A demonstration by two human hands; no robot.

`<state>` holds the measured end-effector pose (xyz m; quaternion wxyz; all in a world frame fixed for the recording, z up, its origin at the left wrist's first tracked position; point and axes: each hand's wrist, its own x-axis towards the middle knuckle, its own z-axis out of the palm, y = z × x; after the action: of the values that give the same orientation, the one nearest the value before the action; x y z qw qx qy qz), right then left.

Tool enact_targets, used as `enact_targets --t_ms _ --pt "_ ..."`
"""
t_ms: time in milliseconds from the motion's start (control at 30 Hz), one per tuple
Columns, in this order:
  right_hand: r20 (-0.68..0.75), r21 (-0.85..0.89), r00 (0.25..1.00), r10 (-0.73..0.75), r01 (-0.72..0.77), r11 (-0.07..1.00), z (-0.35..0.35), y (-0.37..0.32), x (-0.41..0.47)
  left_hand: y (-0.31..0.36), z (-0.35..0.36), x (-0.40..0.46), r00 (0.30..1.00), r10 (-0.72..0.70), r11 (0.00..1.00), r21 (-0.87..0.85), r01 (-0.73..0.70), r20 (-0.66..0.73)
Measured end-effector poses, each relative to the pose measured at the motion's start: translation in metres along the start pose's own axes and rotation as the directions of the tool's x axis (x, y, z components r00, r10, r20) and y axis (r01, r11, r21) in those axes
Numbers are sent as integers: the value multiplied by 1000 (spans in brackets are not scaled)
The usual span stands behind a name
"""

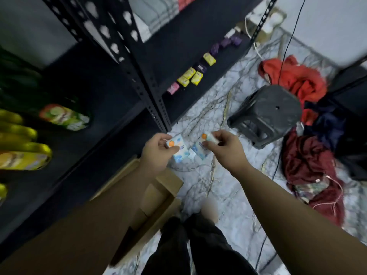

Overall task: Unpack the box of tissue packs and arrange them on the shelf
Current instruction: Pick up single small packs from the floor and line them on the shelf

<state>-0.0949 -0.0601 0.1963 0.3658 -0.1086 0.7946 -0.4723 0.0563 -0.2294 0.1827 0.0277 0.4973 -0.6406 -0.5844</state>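
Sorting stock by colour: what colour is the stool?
Dark grey, almost black; the stool shows in the head view.

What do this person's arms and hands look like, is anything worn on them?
Both arms are bare as far as the view shows, with no sleeves visible. The left hand and the right hand wear no gloves, and no rings, watch or bracelets show, though the picture is somewhat blurred. Lower down, dark trousers are visible.

Black shelf (178, 44) w/ yellow packs (189, 76), purple packs (225, 43), marble floor (228, 185) w/ cardboard box (158, 197), stool (266, 114)
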Motion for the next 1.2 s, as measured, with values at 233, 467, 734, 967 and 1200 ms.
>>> enact_targets --t_ms 233,467,734,967,1200 --pt "84 6 966 -243 244 970 -11 -116 -80 70 -79 -115 982 129 984 -103 -144 -140" --pt "305 21 861 -406 420 907 21 -211 -131 96 -158 -199 928 211 968 -68 -242 -307" --pt "488 35 704 -516 575 817 111 -281 -188 95 -253 -282 795 244 938 -73 -339 -556" --pt "581 87 572 -578 663 744 196 -312 -268 60 -324 -355 672 260 895 -89 -437 -693" --pt "594 141 511 -621 694 706 275 -336 -348 19 -406 -415 612 265 871 -87 -483 -745"
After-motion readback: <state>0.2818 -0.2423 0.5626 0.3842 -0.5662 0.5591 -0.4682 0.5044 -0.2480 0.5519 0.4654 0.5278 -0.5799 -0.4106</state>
